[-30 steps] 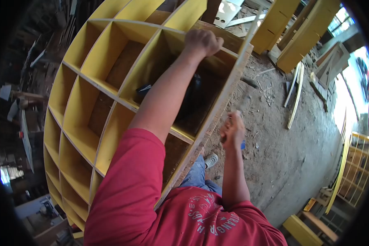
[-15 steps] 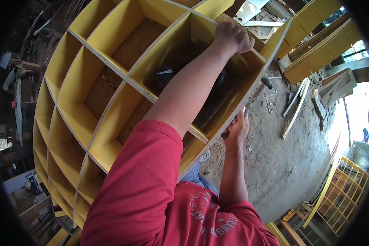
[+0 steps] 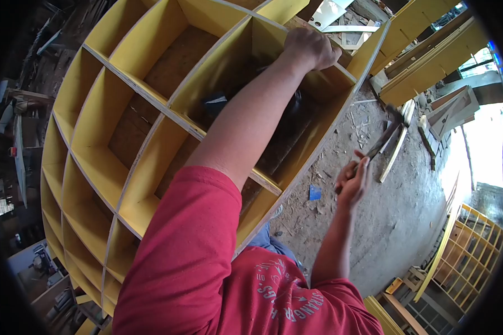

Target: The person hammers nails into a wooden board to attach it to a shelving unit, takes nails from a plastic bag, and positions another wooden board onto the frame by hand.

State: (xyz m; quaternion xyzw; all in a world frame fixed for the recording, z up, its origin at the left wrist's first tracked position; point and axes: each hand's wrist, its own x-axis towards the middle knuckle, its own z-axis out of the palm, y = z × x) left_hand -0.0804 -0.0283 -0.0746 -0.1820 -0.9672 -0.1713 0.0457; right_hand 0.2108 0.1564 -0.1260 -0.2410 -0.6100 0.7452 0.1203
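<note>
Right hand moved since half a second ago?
Yes: the right hand, gripping a hammer, has moved away from the edge of the yellow frame, rightward in the view.

Glare thru R opening [image 3: 484, 148] — far L dim — fisheye warp, blk corners.

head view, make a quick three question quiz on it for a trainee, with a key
1. Open question: which hand holds the hammer?
2. True or false: the yellow frame is divided into compartments.
3. Multiple choice: where is the left hand?
a) on the hammer
b) at the frame
c) on the floor

Key:
1. The right hand.
2. True.
3. b
</note>
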